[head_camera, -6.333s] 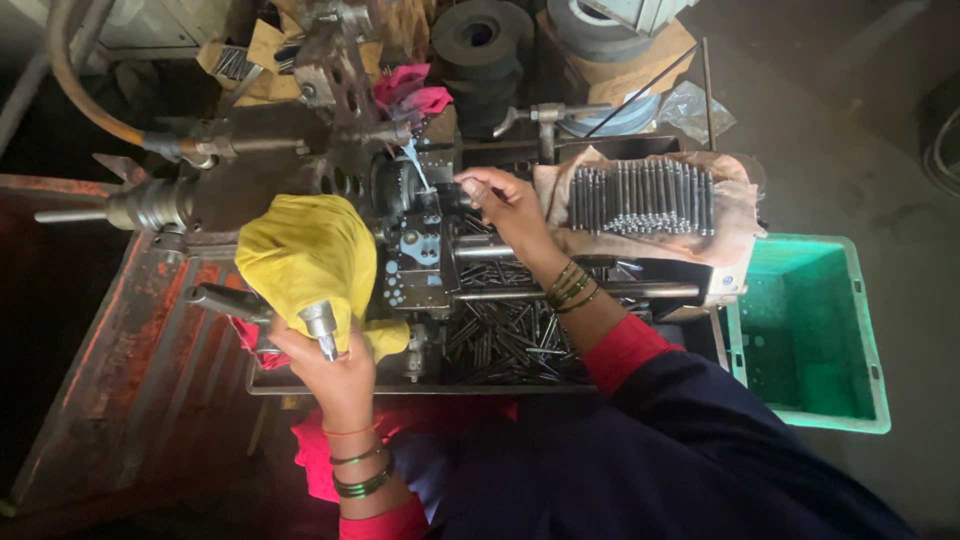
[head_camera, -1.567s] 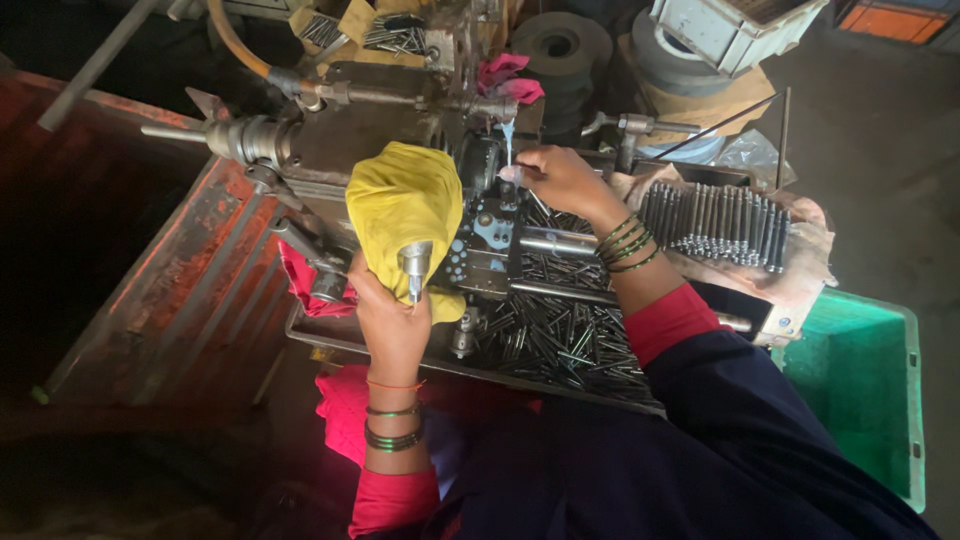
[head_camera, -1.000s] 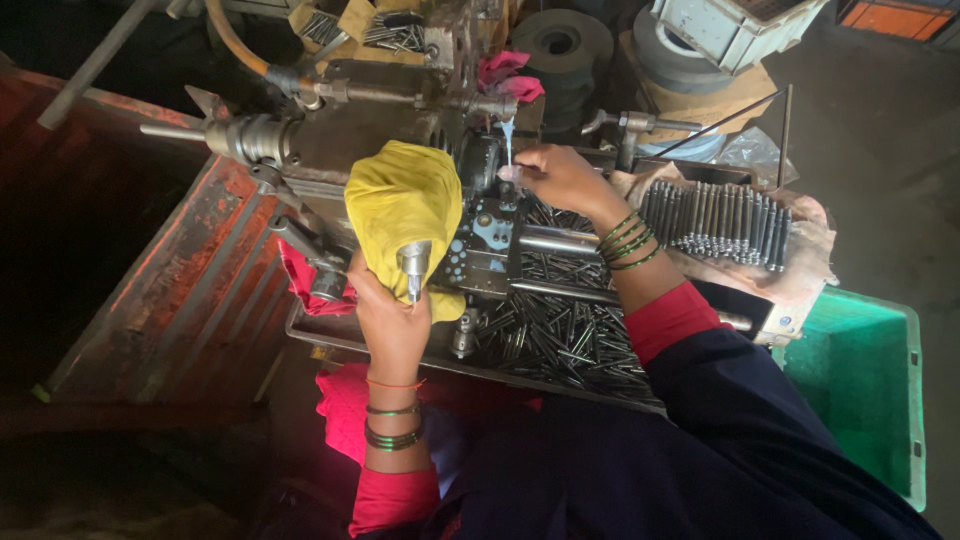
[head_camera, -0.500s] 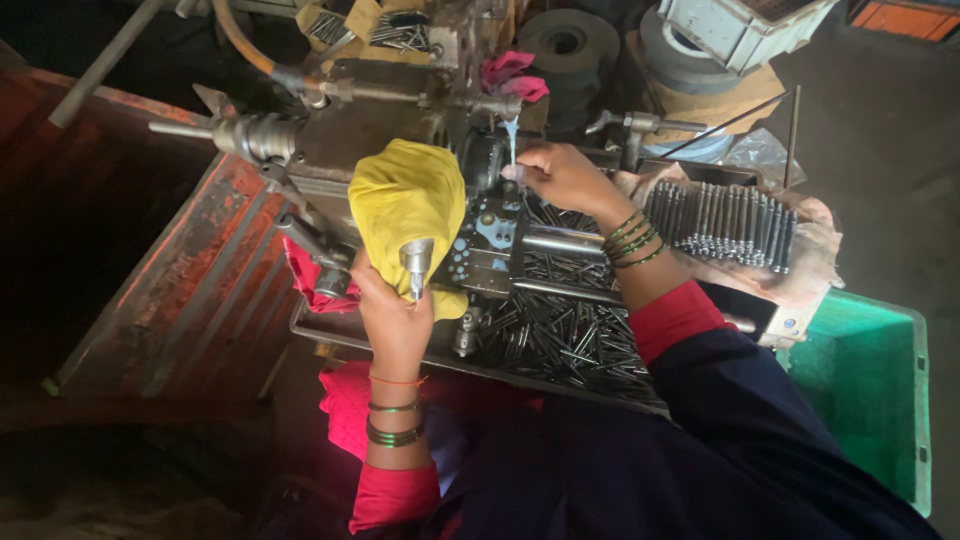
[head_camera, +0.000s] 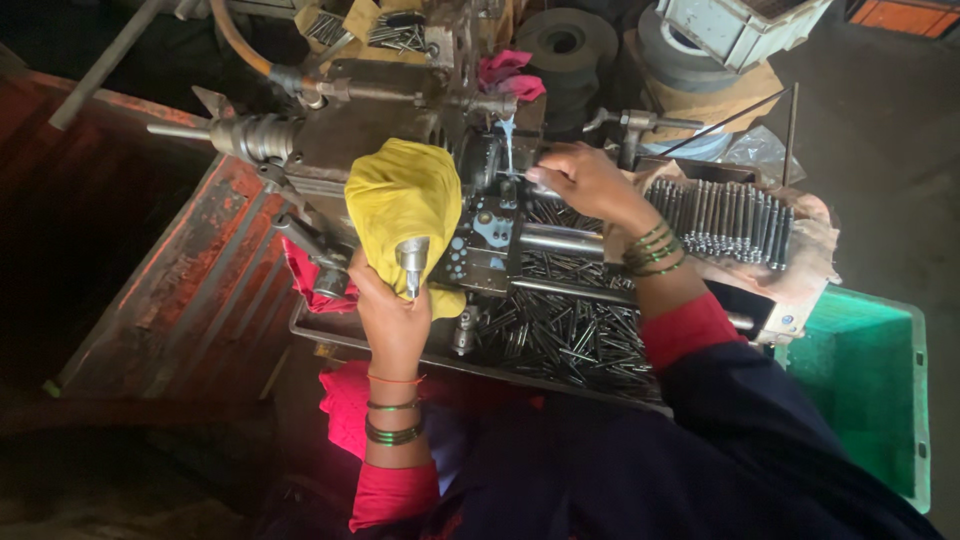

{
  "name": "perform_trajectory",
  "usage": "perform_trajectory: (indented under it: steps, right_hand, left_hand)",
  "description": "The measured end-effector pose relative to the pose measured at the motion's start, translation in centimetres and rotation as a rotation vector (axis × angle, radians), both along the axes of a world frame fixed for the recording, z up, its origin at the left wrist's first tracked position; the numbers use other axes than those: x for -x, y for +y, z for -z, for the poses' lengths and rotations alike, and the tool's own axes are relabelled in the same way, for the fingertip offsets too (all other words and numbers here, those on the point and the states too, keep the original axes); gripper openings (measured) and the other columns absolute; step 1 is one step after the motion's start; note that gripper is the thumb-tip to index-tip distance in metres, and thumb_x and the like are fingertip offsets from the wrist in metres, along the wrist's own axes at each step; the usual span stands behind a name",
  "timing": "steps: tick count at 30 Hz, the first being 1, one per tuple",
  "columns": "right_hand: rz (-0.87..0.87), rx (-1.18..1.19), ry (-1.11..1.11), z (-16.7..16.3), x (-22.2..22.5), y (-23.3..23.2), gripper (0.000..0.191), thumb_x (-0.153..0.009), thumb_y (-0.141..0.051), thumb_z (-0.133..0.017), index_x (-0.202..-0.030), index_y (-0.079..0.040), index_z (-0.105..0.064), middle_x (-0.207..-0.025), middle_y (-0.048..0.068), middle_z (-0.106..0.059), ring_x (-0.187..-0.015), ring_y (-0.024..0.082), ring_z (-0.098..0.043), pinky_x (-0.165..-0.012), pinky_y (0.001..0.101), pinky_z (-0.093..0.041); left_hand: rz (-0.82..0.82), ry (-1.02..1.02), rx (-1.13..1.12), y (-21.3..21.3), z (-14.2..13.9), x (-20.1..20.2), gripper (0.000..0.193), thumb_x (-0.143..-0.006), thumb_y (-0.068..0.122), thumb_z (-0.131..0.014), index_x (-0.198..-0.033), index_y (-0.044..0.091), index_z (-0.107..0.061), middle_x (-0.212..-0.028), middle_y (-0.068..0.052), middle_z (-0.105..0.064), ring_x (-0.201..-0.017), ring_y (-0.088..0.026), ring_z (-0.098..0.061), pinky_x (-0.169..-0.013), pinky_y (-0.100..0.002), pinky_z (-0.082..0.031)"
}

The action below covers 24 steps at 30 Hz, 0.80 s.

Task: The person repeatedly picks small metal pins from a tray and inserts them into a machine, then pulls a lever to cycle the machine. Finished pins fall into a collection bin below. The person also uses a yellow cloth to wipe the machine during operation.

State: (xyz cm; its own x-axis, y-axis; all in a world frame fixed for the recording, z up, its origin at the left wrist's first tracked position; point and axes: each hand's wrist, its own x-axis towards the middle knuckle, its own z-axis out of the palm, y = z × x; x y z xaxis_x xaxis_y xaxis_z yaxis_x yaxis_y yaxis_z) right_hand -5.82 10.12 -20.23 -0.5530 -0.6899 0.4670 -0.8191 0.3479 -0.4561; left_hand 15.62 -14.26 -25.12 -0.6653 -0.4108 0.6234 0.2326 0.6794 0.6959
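Looking like a metalworking workshop: oily machine (head_camera: 470, 200) with levers and spindle (head_camera: 245, 135), tray (head_camera: 560, 345) heaping with loose steel pins, finished pins (head_camera: 725, 220) lining up in rows, grinding wheels (head_camera: 565, 45) stacking behind, green plastic crate (head_camera: 865, 400) sitting on bare concrete floor (head_camera: 880, 150).

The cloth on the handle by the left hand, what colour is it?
Yellow. The cloth shows best in the head view, draped over the handle above the left hand.

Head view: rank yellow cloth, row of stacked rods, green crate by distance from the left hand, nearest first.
From the left hand:
1. Yellow cloth, touching the hand, draped over the lever it grips.
2. Row of stacked rods, across the machine, past the right hand.
3. Green crate, far side, beyond the person's right arm.
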Motion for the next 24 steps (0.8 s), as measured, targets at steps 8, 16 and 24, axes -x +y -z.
perform_trajectory:
  steps: [8, 16, 24]
  right_hand:
    - [0.292, 0.01, -0.271, 0.6, -1.6, 1.6, 0.04, -0.103, -0.041, -0.064, -0.097, -0.002, -0.071, -0.08, 0.015, -0.065, -0.068, 0.024, -0.061, -0.064, 0.0376, -0.047]
    - [0.118, 0.054, -0.41, 0.9, -0.7, -1.1, 0.042, -0.103, -0.041, -0.063, -0.09, -0.002, -0.071, -0.072, 0.005, -0.066, -0.066, 0.013, -0.055, -0.063, 0.0313, -0.046]
    - [0.126, 0.05, -0.269, 1.0, -0.5, 0.5, 0.045, -0.106, -0.042, -0.061, -0.091, -0.001, -0.071, -0.078, 0.01, -0.065, -0.069, 0.016, -0.058, -0.065, 0.0324, -0.046]
  left_hand:
    - [0.007, 0.006, -0.008, -0.1, 0.1, -0.1, 0.071, -0.083, -0.003, -0.071, -0.144, -0.004, -0.035, -0.126, -0.031, -0.059, -0.119, -0.05, -0.061, -0.102, -0.048, -0.05]
    - [0.029, 0.014, -0.03, 0.1, 0.0, -0.3, 0.069, -0.085, -0.002, -0.071, -0.143, -0.004, -0.034, -0.125, -0.03, -0.061, -0.118, -0.047, -0.063, -0.1, -0.047, -0.05]
    - [0.011, 0.012, -0.023, 0.5, -0.3, -0.2, 0.068, -0.084, -0.002, -0.071, -0.142, -0.003, -0.036, -0.124, -0.03, -0.061, -0.118, -0.048, -0.063, -0.1, -0.047, -0.05]
